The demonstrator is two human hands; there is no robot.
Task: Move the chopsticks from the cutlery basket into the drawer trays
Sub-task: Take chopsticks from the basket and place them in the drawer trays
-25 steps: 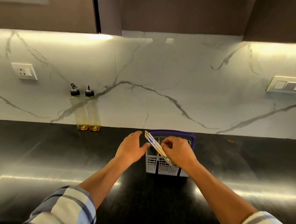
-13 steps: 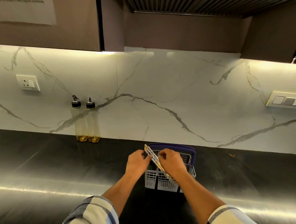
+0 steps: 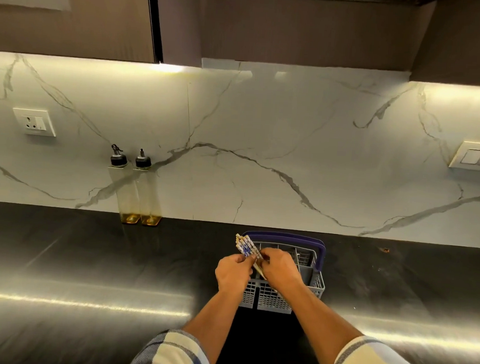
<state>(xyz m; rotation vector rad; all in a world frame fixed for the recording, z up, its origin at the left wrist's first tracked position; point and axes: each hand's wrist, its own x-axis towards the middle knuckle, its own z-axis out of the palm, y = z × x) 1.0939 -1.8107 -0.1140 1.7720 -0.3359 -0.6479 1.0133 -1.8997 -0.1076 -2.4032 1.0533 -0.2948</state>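
Observation:
A grey plastic cutlery basket with a purple handle stands on the black counter, a little right of centre. A bundle of pale chopsticks with blue patterned tops leans out of its left side, tops pointing up and left. My left hand pinches the bundle from the left. My right hand grips the same bundle from the right, over the basket's left compartments. The lower ends of the chopsticks are hidden behind my hands. No drawer or tray is in view.
Two tall clear oil bottles stand against the marble backsplash at the left. A wall socket is far left, a switch panel far right. Dark cabinets hang overhead. The glossy black counter stretches wide on both sides.
My left hand has moved right and closed onto the chopstick bundle beside my right hand. The camera has tilted upward, so the basket and hands sit lower in view.

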